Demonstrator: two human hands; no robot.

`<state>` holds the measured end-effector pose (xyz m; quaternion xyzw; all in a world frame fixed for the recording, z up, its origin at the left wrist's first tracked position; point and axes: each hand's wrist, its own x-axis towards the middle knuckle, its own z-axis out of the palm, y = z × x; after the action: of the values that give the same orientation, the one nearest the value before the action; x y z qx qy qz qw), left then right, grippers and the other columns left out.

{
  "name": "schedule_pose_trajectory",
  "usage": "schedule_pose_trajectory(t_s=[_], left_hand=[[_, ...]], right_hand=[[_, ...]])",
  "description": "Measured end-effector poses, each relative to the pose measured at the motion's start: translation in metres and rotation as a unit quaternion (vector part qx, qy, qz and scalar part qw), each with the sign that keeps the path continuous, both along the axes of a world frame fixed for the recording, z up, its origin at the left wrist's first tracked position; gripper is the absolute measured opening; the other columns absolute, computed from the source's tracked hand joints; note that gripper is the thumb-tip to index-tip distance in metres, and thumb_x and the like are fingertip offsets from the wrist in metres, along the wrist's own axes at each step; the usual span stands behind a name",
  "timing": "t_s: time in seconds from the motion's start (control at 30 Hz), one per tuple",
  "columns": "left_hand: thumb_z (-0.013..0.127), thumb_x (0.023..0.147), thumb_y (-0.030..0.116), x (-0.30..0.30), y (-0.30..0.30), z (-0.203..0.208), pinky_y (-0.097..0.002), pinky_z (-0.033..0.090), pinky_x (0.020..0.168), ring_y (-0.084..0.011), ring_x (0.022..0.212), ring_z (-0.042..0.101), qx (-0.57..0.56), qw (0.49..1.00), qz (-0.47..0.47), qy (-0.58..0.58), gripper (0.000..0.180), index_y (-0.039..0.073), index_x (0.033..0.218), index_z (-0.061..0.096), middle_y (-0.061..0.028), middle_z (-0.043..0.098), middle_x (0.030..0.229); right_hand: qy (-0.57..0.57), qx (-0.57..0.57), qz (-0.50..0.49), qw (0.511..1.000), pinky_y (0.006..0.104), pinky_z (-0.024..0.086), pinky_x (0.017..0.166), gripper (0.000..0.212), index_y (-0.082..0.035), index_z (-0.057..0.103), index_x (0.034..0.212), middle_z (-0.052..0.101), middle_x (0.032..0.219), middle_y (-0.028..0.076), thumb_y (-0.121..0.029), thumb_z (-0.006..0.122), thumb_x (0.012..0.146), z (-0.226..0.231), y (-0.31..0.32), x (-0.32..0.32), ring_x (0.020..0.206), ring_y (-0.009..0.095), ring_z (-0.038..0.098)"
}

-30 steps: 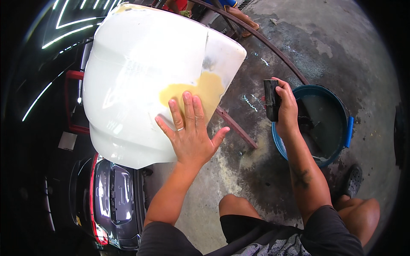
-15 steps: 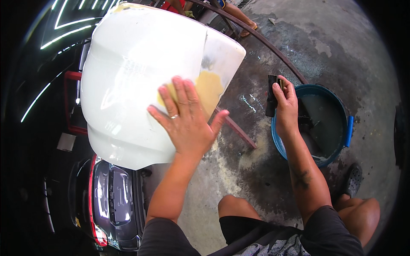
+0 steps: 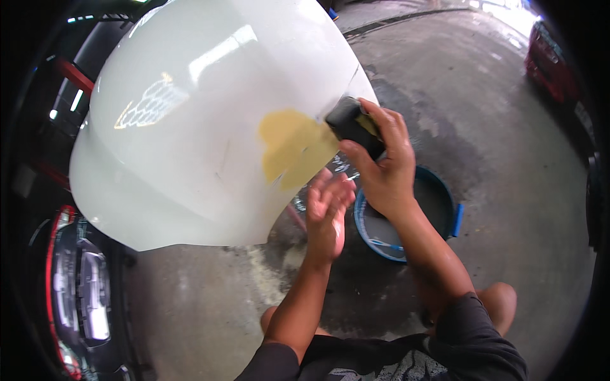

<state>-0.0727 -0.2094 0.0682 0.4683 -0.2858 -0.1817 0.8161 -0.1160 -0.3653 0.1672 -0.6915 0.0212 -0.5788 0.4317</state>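
A white car hood (image 3: 184, 146) fills the upper left, with a yellow filler patch (image 3: 289, 143) near its right edge. Above that edge, beside the patch, my right hand (image 3: 389, 159) is closed around a black sanding block (image 3: 356, 127), its thumb underneath. Whether the block touches the hood I cannot tell. My left hand (image 3: 327, 213) is at the hood's lower right edge, holding nothing, fingers apart and slightly bent. Its palm faces right, toward the bucket.
Below my right hand, a blue bucket (image 3: 452, 202) of greyish water stands on the wet concrete floor (image 3: 470, 133). A dark car (image 3: 82, 286) is at lower left, a dark red vehicle (image 3: 551, 66) at upper right. Reddish metal stand parts (image 3: 76, 75) show behind the hood.
My left hand has come off the filler patch and moved down to the right. My right hand has brought the sanding block left, from above the bucket to the hood's edge. The view has shifted.
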Motion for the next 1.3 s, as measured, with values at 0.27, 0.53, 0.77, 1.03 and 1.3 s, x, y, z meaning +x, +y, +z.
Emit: schedule_pose_trajectory(t_s=[0.27,0.53,0.77,1.03,1.3], left_hand=[[0.070,0.102,0.024,0.040,-0.069,0.036,-0.0477,0.044,0.126,-0.0267,0.145,0.058,-0.299,0.937,-0.091,0.158,0.058,0.009,0.156,0.058,-0.0083,0.064,0.155],[0.068,0.095,0.015,0.028,-0.055,0.063,-0.0489,0.045,0.127,-0.0275,0.142,0.063,-0.339,0.919,-0.053,0.194,0.058,0.008,0.152,0.062,-0.0086,0.068,0.152],[0.068,0.096,0.014,0.022,-0.044,0.078,-0.0489,0.047,0.126,-0.0287,0.145,0.061,-0.362,0.912,-0.044,0.187,0.059,0.007,0.154,0.061,-0.0101,0.068,0.152],[0.070,0.095,0.013,0.031,-0.035,0.062,-0.0522,0.049,0.122,-0.0312,0.142,0.063,-0.357,0.911,-0.051,0.200,0.057,0.004,0.151,0.062,-0.0126,0.069,0.150],[0.067,0.096,0.012,0.029,-0.039,0.060,-0.0527,0.048,0.123,-0.0291,0.142,0.063,-0.354,0.907,-0.050,0.224,0.054,0.006,0.150,0.063,-0.0114,0.070,0.148]], right_hand=[[0.026,-0.253,-0.093,0.963,0.0442,0.057,0.098,0.059,-0.005,0.071,0.142,0.066,0.130,0.018,-0.021,0.091,0.088,0.020,-0.014,0.011,0.116,0.035,0.067],[-0.016,-0.205,-0.043,0.978,0.0506,0.054,0.097,0.052,-0.010,0.075,0.135,0.068,0.116,0.014,-0.024,0.091,0.087,0.066,-0.010,0.035,0.110,0.040,0.066],[-0.022,-0.292,-0.057,0.954,0.0488,0.052,0.094,0.052,-0.016,0.076,0.136,0.067,0.116,0.011,-0.030,0.089,0.088,0.095,-0.003,0.036,0.110,0.037,0.064],[0.015,-0.341,-0.044,0.939,0.0496,0.053,0.095,0.051,-0.016,0.075,0.137,0.066,0.116,0.011,-0.032,0.087,0.090,0.046,-0.005,0.024,0.109,0.037,0.063],[0.031,-0.365,-0.057,0.929,0.0486,0.052,0.095,0.051,-0.017,0.076,0.137,0.067,0.115,0.009,-0.040,0.085,0.092,0.023,-0.015,0.022,0.109,0.037,0.064]])
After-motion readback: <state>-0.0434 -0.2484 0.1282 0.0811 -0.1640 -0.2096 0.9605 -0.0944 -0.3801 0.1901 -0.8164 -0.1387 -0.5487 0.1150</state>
